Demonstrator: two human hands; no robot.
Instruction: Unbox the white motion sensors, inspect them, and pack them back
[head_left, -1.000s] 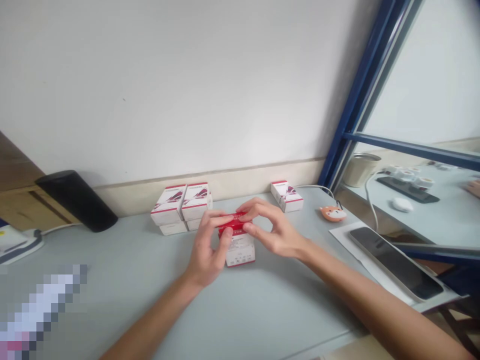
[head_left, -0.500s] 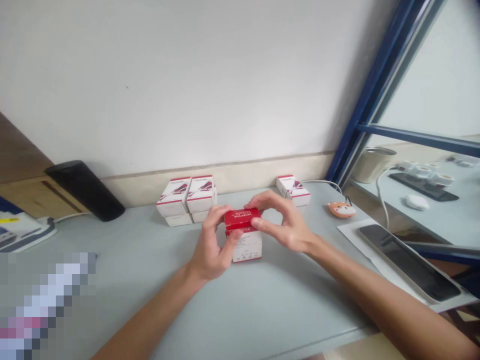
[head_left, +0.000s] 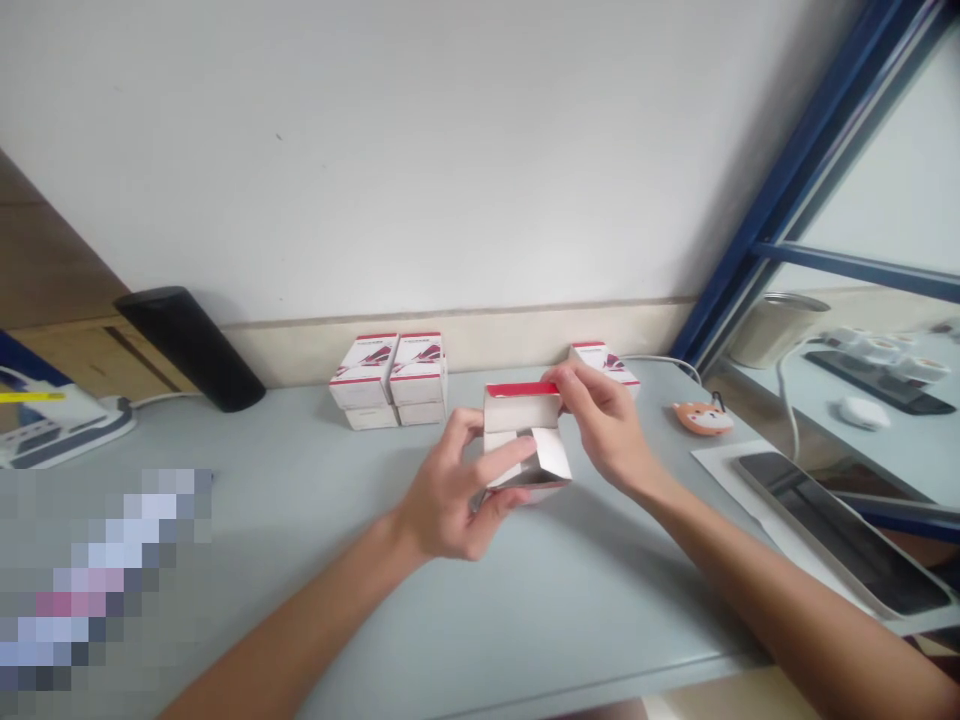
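A small white cardboard box [head_left: 553, 458] with a red-edged lid stands in front of me, its lid raised and its inside partly showing. My left hand [head_left: 457, 500] grips the box by its left side and front, with the index finger reaching over the opening. At the upper right corner of the lid, my right hand [head_left: 604, 425] pinches the red tuck flap [head_left: 517, 390] between thumb and fingers. What lies deep inside the box is hidden by the side flap and my finger.
Several similar boxes [head_left: 365, 372] are stacked by the wall at left, and another box [head_left: 592, 352] sits behind my right hand. A black cylinder [head_left: 191, 345] stands far left. At right are an orange animal-faced case [head_left: 703, 418] and a phone [head_left: 840, 530].
The red lid was down over the box top; now it is swung up and back, opening the box. My right hand has risen with the flap. The view has shifted slightly.
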